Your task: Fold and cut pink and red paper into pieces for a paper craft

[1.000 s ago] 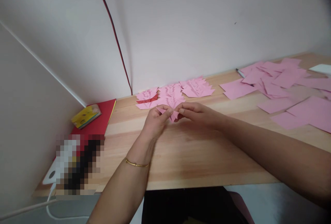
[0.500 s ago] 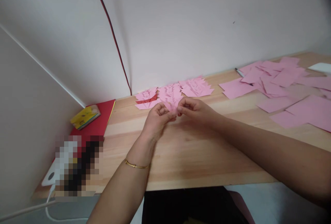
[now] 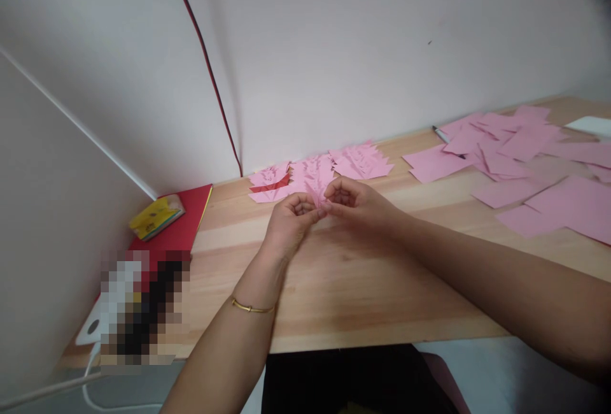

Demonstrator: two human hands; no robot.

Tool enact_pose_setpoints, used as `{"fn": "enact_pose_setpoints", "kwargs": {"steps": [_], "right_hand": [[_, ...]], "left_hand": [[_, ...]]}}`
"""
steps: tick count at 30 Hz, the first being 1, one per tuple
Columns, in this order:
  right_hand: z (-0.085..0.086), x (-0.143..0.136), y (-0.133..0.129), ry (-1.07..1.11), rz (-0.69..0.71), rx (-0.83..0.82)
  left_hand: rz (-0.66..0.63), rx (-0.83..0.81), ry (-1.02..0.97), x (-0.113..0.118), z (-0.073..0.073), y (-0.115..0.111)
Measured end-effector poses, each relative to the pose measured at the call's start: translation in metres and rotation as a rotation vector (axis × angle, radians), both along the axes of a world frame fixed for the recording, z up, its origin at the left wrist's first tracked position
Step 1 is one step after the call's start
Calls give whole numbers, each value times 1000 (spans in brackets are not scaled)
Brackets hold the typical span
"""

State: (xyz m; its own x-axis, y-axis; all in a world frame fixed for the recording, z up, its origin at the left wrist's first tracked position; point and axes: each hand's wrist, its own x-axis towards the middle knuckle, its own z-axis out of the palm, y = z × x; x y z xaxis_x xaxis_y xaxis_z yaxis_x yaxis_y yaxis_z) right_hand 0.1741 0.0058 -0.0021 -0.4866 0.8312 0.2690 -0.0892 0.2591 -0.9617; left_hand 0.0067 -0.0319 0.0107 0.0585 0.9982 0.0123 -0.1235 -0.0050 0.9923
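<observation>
Between my fingertips is a small piece of folded pink paper [image 3: 319,196], mostly covered by my fingers. My left hand [image 3: 292,218] pinches it from the left, thumb and index finger pressed together. From the right, my right hand [image 3: 356,200] pinches the same piece, and both thumb tips nearly meet. Just behind my hands, creased pink papers [image 3: 360,162] with jagged edges lie in overlapping rows near the wall. A red strip [image 3: 270,183] rests among those at the left.
Flat pink sheets [image 3: 506,140] lie scattered at the right, with a pen [image 3: 440,135] by them. A red folder [image 3: 191,210] and a yellow packet [image 3: 156,216] sit at the left. A white device [image 3: 90,325] with a cable is near the wooden table's [image 3: 334,299] front-left corner.
My fingertips have drawn closer together around the pink paper, the right thumb moving slightly left to meet the left one. Less of the paper shows now.
</observation>
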Motion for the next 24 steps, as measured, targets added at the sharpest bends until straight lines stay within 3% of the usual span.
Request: {"fn": "enact_pose_setpoints", "kwargs": {"steps": [6,17,24], "right_hand": [[3,1,0,-44,42,-32],[6,2,-2,-99,5,-28],[6,0,-4,-47,34,-25]], "left_hand": [[-69,6,-17,0,1,-1],[-26,-124,-174,1,-1,-1],[1,-38,40,0,-5,-1]]}}
